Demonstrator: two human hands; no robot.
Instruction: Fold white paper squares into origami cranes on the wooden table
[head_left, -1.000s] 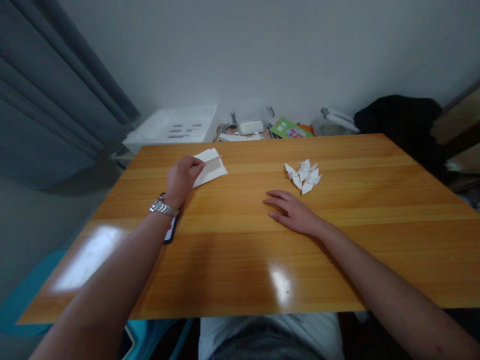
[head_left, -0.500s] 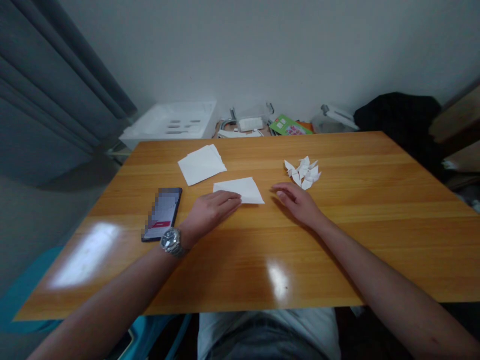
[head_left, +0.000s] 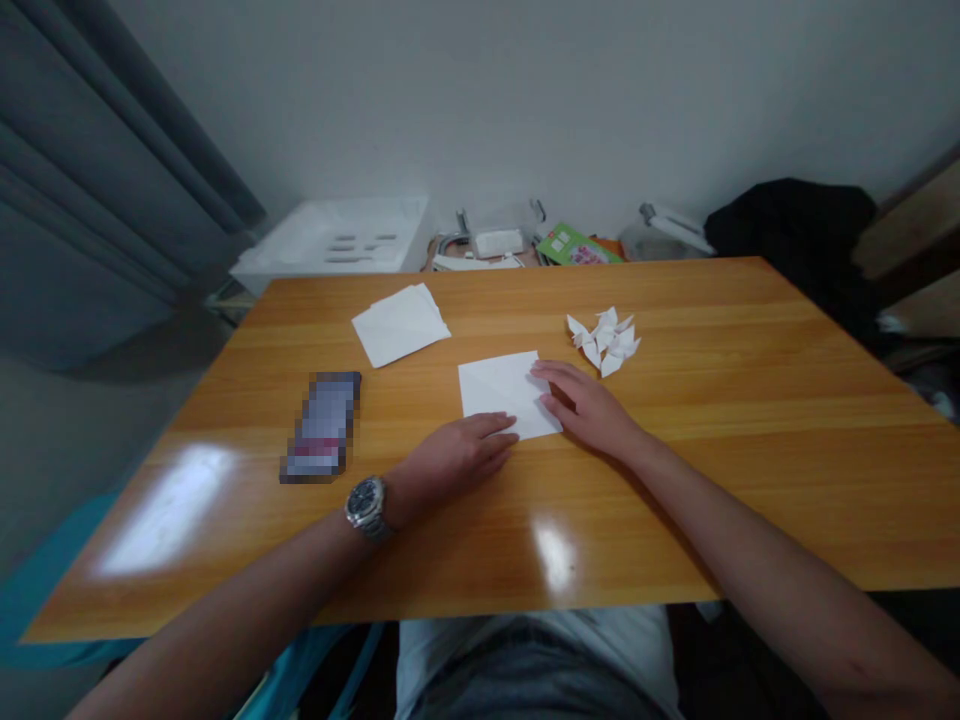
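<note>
A single white paper sheet (head_left: 501, 388) lies flat near the middle of the wooden table (head_left: 750, 420). My left hand (head_left: 457, 458), with a wristwatch on that wrist, lies flat with its fingertips on the sheet's near edge. On the sheet's right edge rests my right hand (head_left: 589, 405), fingers stretched out. A small stack of white paper (head_left: 400, 324) sits farther back on the left. A heap of small folded white paper pieces (head_left: 604, 341) lies just beyond my right hand.
A phone (head_left: 322, 425) lies on the table to the left of my left hand. Behind the table's far edge are a white plastic box (head_left: 337, 240), a green packet (head_left: 571, 246), other clutter and a black bag (head_left: 787, 225). Grey curtains hang at left.
My left hand took one sheet from the stack at the back left and drew it to the table's middle. My right hand moved onto the sheet's right edge.
</note>
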